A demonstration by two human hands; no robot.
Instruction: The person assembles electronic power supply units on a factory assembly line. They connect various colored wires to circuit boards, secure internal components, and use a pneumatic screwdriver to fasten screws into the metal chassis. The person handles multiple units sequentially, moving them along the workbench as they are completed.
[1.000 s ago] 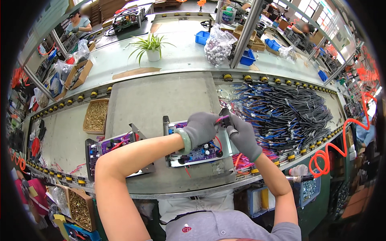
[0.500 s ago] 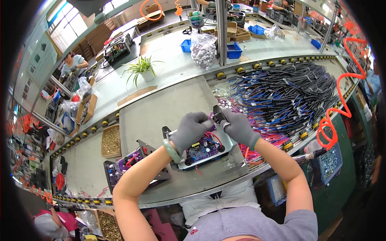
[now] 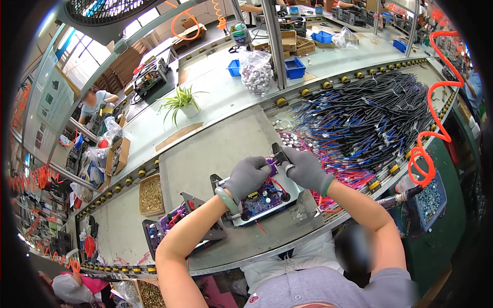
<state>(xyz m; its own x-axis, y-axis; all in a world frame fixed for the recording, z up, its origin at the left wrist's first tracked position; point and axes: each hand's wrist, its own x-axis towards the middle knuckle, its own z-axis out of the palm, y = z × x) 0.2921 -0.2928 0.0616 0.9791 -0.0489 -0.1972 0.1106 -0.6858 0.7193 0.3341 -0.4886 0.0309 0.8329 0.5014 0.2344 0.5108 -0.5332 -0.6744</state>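
Observation:
An open metal-cased unit with a purple circuit board (image 3: 264,201) lies in front of me on the grey work board (image 3: 205,146). Both my hands wear grey gloves and meet at its far right corner. My left hand (image 3: 249,177) has its fingertips pinched together there; whatever they hold is hidden. Wrapped round a black end piece (image 3: 279,153) of the unit are the fingers of my right hand (image 3: 308,170). A similar black end piece (image 3: 215,181) stands at the unit's left side. Red and blue wires run over the circuit board beneath my hands.
Left of the unit is a second unit (image 3: 177,218), partly behind my left forearm. A box of brass-coloured screws (image 3: 151,195) stands beyond it. Cable bundles (image 3: 370,118) pile up on the right, by a coiled orange air hose (image 3: 434,123). A potted plant (image 3: 182,102) stands behind.
The whole view has shifted a little. Both hands stay at the unit's far right corner, the left still pinched. A dark blurred shape now shows beside my right arm.

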